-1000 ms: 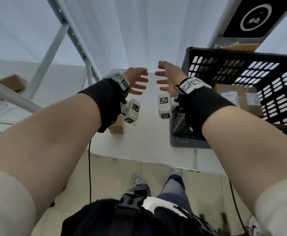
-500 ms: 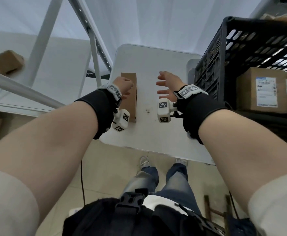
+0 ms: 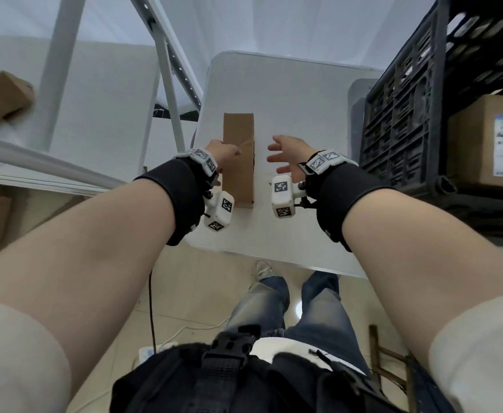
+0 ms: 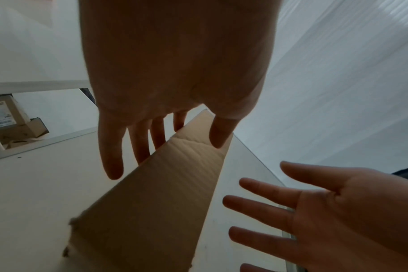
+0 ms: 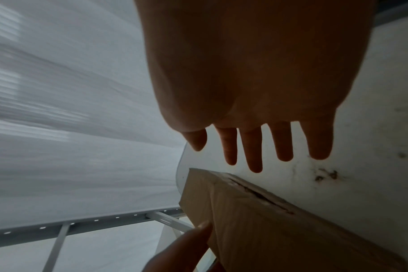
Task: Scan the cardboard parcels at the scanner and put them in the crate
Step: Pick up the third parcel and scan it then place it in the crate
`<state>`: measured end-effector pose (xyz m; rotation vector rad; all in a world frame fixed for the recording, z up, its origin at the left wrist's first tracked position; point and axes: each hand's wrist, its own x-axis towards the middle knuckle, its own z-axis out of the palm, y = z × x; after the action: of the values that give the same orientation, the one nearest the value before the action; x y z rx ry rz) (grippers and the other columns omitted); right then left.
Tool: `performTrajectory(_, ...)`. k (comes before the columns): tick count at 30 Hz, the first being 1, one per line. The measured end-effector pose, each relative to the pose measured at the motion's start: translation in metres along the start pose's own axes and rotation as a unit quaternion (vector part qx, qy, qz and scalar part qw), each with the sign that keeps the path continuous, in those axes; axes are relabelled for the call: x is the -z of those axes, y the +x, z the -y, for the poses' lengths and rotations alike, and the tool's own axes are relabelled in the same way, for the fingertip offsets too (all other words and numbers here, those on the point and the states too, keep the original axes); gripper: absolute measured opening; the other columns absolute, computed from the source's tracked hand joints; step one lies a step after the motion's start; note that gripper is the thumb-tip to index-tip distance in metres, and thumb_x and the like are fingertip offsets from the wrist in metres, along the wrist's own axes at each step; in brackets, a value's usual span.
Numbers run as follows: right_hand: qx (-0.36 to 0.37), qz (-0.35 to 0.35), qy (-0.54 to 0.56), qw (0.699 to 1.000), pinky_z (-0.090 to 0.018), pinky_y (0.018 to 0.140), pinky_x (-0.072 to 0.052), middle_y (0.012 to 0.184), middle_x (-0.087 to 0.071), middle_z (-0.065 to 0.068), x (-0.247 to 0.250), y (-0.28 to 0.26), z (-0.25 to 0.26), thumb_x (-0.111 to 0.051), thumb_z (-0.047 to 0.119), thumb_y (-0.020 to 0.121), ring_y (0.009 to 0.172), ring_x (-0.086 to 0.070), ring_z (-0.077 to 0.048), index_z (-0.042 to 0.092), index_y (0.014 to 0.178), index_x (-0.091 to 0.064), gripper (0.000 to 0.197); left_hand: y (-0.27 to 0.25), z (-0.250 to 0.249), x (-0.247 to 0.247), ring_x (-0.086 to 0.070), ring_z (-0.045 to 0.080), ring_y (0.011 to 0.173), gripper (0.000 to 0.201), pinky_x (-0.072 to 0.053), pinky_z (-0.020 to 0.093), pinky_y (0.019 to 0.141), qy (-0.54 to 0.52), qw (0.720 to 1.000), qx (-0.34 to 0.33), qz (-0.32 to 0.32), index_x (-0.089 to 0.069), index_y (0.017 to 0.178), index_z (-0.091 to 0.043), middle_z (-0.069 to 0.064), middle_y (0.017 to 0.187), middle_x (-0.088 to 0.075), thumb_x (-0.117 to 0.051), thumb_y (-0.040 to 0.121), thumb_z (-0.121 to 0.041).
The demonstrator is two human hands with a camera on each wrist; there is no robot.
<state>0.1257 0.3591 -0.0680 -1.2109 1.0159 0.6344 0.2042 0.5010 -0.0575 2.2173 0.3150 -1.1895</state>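
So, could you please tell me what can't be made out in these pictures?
- Scanner: in no view, beyond the frame edges.
- Label on the parcel on the table: only plain faces show in all three views.
- Left hand fingers: head view, hidden behind the parcel; the left wrist view shows them straight.
- Crate contents: head view, cut off by the right edge; the box label is blurred.
- Right hand stands apart, open.

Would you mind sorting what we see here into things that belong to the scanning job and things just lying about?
Belongs to the job:
- narrow cardboard parcel on the white table, between left hand and right hand
- black crate
- labelled parcel in the crate

Lying about:
- cardboard boxes on the shelf at left
- floor cable
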Motion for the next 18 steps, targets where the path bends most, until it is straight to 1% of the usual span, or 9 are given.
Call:
performTrajectory(1, -0.002, 0.009, -0.002, 1.0, -0.052, 0.111, -0.033, 0.144, -0.05, -0.007, -0.002, 0.002, -0.002, -0.033, 0.048, 0.1, 0.13, -0.041, -0.034, 0.018, 0.138, -0.047, 0.051, 0.0, 0.002, -0.002, -0.057, 0.032, 0.114, 0.051, -0.054, 0.052, 0.089, -0.009, 1.0, 0.003, 0.013, -0.047, 0.142, -0.014, 0.011, 0.134, -0.054, -0.059, 0.095, -0.03)
performTrajectory(3, 0.0, 0.022, 0.017, 1.0, -0.048, 0.109, -0.037, 0.138, -0.051, -0.007, -0.006, 0.006, -0.008, -0.033, 0.044, 0.102, 0.119, -0.049, -0.029, 0.014, 0.135, -0.047, 0.047, 0.001, 0.006, -0.005, -0.062, 0.029, 0.11, 0.042, -0.055, 0.048, 0.087, -0.032, 0.998, 0.002, 0.052, -0.055, 0.133, -0.015, 0.008, 0.131, -0.059, -0.057, 0.096, -0.035)
performTrajectory(5, -0.006, 0.024, 0.052, 0.998, -0.046, 0.103, -0.046, 0.13, -0.055, -0.012, -0.007, 0.012, -0.013, -0.035, 0.043, 0.101, 0.111, -0.057, -0.03, 0.011, 0.136, -0.044, 0.049, -0.001, 0.008, -0.008, -0.065, 0.029, 0.106, 0.04, -0.056, 0.048, 0.087, -0.048, 0.995, 0.003, 0.088, -0.058, 0.128, -0.017, 0.008, 0.126, -0.063, -0.054, 0.097, -0.042)
performTrajectory(7, -0.012, 0.011, 0.069, 0.997, -0.045, 0.094, -0.052, 0.128, -0.055, -0.013, -0.006, 0.014, -0.017, -0.039, 0.047, 0.098, 0.111, -0.06, -0.034, 0.011, 0.144, -0.038, 0.058, -0.003, 0.008, -0.009, -0.067, 0.029, 0.102, 0.044, -0.056, 0.047, 0.087, -0.056, 0.992, 0.0, 0.109, -0.059, 0.13, -0.017, 0.008, 0.121, -0.065, -0.052, 0.097, -0.047)
performTrajectory(9, -0.001, -0.005, 0.072, 0.997, -0.047, 0.1, -0.049, 0.138, -0.051, -0.01, 0.002, 0.018, -0.018, -0.041, 0.047, 0.098, 0.124, -0.055, -0.034, 0.012, 0.146, -0.037, 0.06, -0.007, 0.004, -0.011, -0.068, 0.027, 0.096, 0.041, -0.054, 0.046, 0.091, -0.057, 0.99, -0.011, 0.127, -0.062, 0.122, -0.017, 0.005, 0.113, -0.068, -0.049, 0.098, -0.047)
performTrajectory(10, 0.005, -0.014, 0.073, 0.997, -0.048, 0.104, -0.047, 0.14, -0.051, -0.012, 0.006, 0.016, -0.017, -0.041, 0.046, 0.098, 0.126, -0.054, -0.033, 0.01, 0.145, -0.039, 0.059, -0.01, 0.001, -0.011, -0.069, 0.026, 0.094, 0.038, -0.053, 0.045, 0.093, -0.057, 0.99, -0.018, 0.131, -0.064, 0.115, -0.016, 0.004, 0.109, -0.07, -0.049, 0.098, -0.046)
performTrajectory(13, 0.023, -0.056, 0.06, 0.996, -0.047, 0.108, -0.044, 0.134, -0.057, -0.016, 0.017, -0.006, -0.005, -0.041, 0.044, 0.099, 0.123, -0.056, -0.032, 0.007, 0.137, -0.047, 0.053, -0.018, -0.013, -0.012, -0.073, 0.022, 0.088, 0.028, -0.05, 0.045, 0.095, -0.048, 0.989, -0.042, 0.132, -0.065, 0.098, -0.017, 0.0, 0.097, -0.074, -0.051, 0.097, -0.04)
performTrajectory(16, 0.076, -0.1, 0.003, 0.992, -0.038, 0.112, -0.039, 0.147, -0.046, -0.015, 0.031, -0.035, 0.012, -0.037, 0.038, 0.103, 0.129, -0.049, -0.027, 0.005, 0.143, -0.042, 0.052, -0.034, -0.032, -0.016, -0.075, 0.017, 0.083, 0.015, -0.047, 0.046, 0.096, -0.038, 0.987, -0.07, 0.14, -0.065, 0.089, -0.02, -0.004, 0.089, -0.076, -0.059, 0.092, -0.034)
performTrajectory(18, 0.099, -0.115, -0.003, 0.988, -0.039, 0.11, -0.04, 0.148, -0.045, -0.012, 0.046, -0.058, 0.02, -0.039, 0.04, 0.101, 0.121, -0.05, -0.025, 0.009, 0.144, -0.041, 0.053, -0.048, -0.046, -0.021, -0.073, 0.013, 0.08, 0.012, -0.045, 0.046, 0.095, -0.055, 0.985, -0.106, 0.126, -0.067, 0.091, -0.02, -0.005, 0.088, -0.075, -0.065, 0.09, -0.032)
